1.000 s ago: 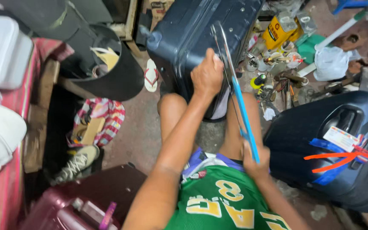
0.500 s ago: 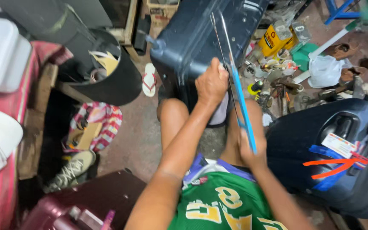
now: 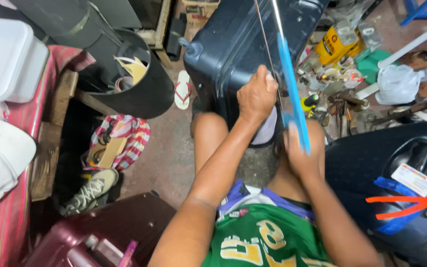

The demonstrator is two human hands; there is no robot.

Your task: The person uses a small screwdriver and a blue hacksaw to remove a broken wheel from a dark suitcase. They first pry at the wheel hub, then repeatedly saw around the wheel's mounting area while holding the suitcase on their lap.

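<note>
The left hand (image 3: 257,94) clenches on the edge of the hard, glossy navy suitcase (image 3: 238,54) standing on the concrete floor (image 3: 164,153) between the knees. The right hand (image 3: 300,158) grips a thin blue strip (image 3: 292,94). Keeping the case braced and the flexible strip straight along the seam seems wise.

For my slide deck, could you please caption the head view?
Left hand grips a dark blue suitcase; right hand holds a blue-handled metal tool.
</note>
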